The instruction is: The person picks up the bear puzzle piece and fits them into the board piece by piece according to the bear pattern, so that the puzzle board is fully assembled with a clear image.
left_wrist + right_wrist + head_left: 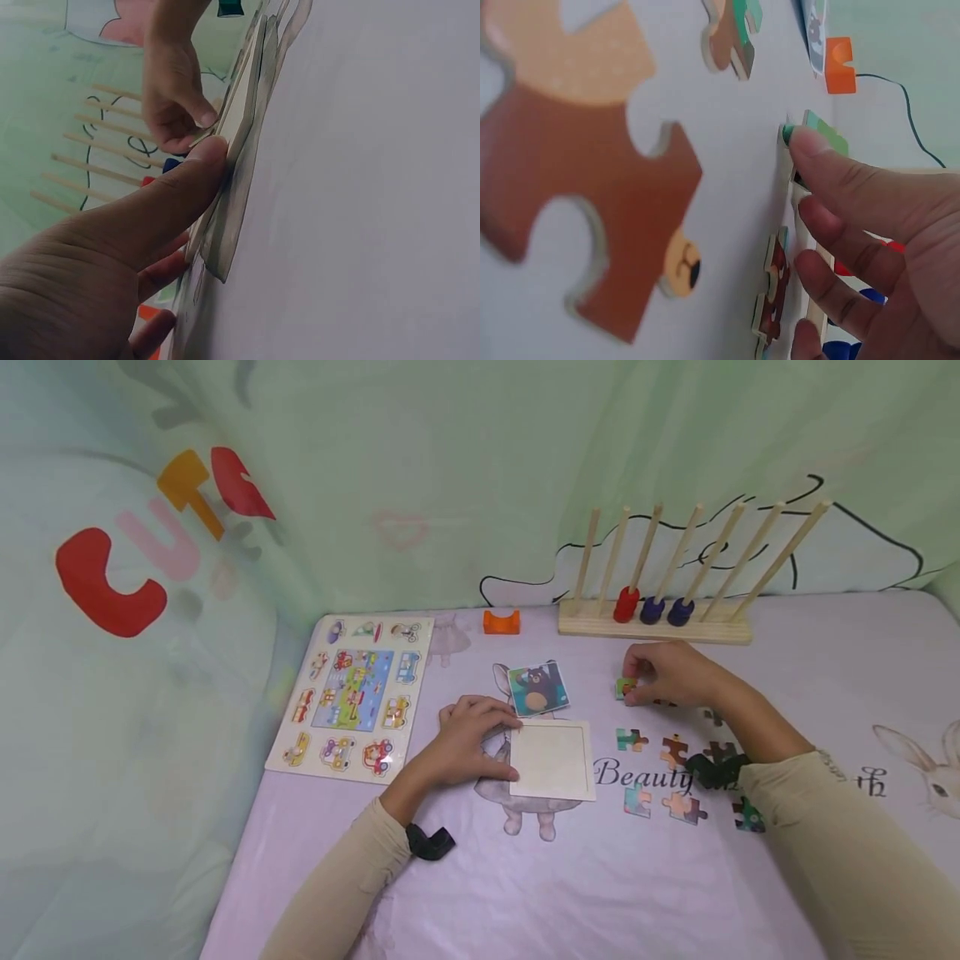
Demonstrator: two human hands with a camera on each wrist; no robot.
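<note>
A pale square wooden puzzle tray (pixel 551 762) lies flat in front of me. My left hand (pixel 474 739) holds it at its left edge, with the thumb low and the fingertips at the upper corner; the thumb (pixel 206 154) sits on the rim in the left wrist view. To the right, my right hand (pixel 671 675) pinches a green jigsaw piece (pixel 622 687), tilted up from the cloth in the right wrist view. Several loose jigsaw pieces lie below that hand, among them a brown one (pixel 674 749) and a peach one (pixel 684 807). The right forearm partly hides others.
A bear picture card (pixel 538 688) lies just behind the tray. At the left is a vehicle puzzle board (pixel 405 718). An orange block (pixel 502 622) and a wooden peg rack (pixel 585 624) with red and blue beads stand along the back, by the curtain.
</note>
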